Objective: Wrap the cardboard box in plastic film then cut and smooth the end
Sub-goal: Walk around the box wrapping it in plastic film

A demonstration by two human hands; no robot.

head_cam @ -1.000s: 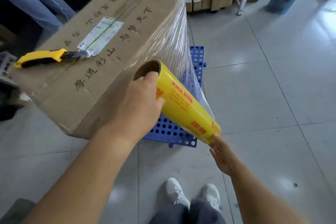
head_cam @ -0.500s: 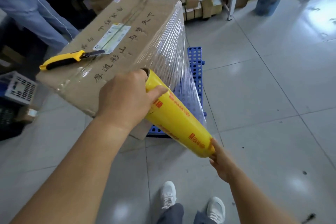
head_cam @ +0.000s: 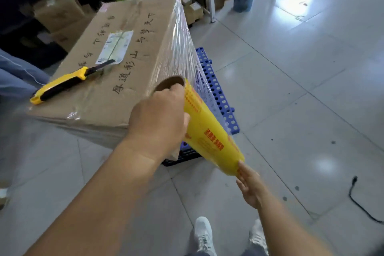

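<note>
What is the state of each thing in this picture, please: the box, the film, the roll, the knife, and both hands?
cardboard box: closed, resting on the blue pallet, partly wrapped.
plastic film: stretched tight from box corner to roll, uncut.
film roll: tilted, held at both ends.
utility knife: lying on the box top, blade out, untouched.
left hand: grips the roll's upper end.
right hand: fingers straight, supporting the lower end.

— Left hand [head_cam: 158, 118]?
— Arm extended forward, fingers curled over the upper end of the film roll [head_cam: 209, 131], thumb alongside.
— Right hand [head_cam: 250, 187]?
— Lower, arm extended, fingers fairly straight, fingertips touching the roll's lower end.
</note>
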